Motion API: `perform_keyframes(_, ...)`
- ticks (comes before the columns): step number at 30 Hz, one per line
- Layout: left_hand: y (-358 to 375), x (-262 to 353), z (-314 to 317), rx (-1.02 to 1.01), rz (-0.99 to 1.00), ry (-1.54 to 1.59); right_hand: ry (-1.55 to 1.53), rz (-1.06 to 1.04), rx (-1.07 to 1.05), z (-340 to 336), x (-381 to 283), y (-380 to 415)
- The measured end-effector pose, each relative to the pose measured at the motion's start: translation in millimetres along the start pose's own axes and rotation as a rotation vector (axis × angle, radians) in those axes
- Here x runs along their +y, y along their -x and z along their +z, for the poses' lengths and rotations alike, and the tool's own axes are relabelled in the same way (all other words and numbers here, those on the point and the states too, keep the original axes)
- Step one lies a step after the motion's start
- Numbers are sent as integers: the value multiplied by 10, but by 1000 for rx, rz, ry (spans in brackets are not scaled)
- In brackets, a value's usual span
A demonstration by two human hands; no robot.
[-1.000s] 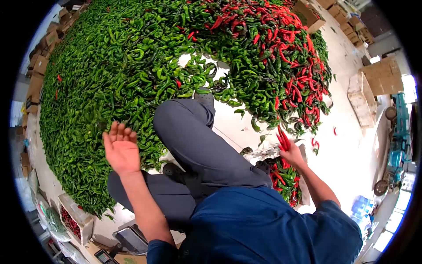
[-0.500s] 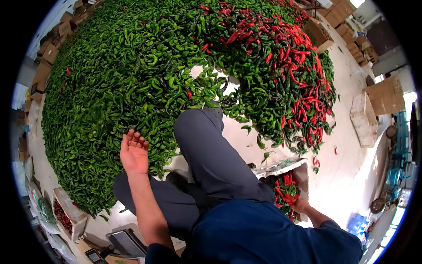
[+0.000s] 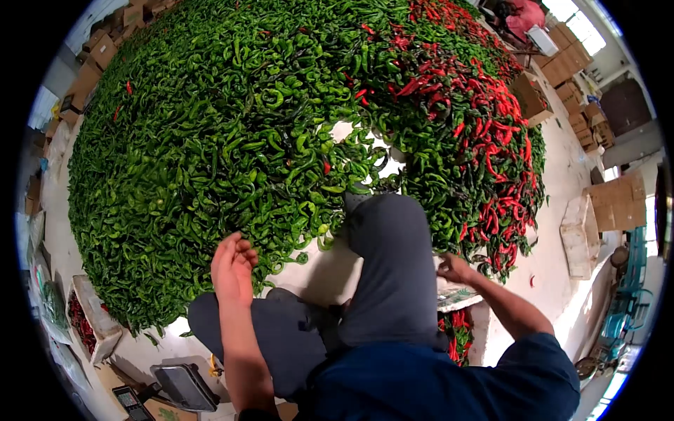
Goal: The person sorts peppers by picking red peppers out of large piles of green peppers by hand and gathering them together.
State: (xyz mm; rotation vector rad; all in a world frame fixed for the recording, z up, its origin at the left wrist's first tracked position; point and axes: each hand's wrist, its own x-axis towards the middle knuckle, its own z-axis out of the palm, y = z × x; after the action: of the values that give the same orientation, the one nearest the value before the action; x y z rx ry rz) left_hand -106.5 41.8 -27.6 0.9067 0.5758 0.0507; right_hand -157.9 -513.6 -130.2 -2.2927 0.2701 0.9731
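A large pile of green peppers (image 3: 196, 154) covers the floor in front of me, with red peppers (image 3: 495, 151) along its right side. Over the pile's near edge, my left hand (image 3: 235, 266) is raised with its fingers loosely curled and apart, holding nothing. My right hand (image 3: 455, 269) is beside my right knee, above the edge of a white foam box (image 3: 460, 298) that has red and green peppers (image 3: 458, 333) inside. Its fingers look bent together; whether anything small is between them is not clear.
At the lower left are a foam box (image 3: 105, 319) with red peppers and a scale (image 3: 184, 386). Cardboard boxes (image 3: 102, 50) line the left wall. On the right are another foam box (image 3: 579, 235), a carton (image 3: 616, 202) and a teal cart (image 3: 621, 309). A person in red (image 3: 525, 17) is far back.
My right hand has come out of the foam box and moved forward to beside my knee. My left hand has shifted slightly right, its fingers more curled. The view has tilted and turned a little.
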Motion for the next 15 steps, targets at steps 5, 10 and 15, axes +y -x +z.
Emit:
perform_keyframes(5, -341, -166, -80, 129, -94, -3, 140, -276, 178, -564, -1097, -1877)
perform_keyframes(10, -703, -184, 351, 119, -108, -128, 376, -355, 396, -1091, -2485, -3776)
perform_keyframes(15, -1189, -345, 370, 159, -308, -262, 617, -438, 810, -1515, -3311, -5315)
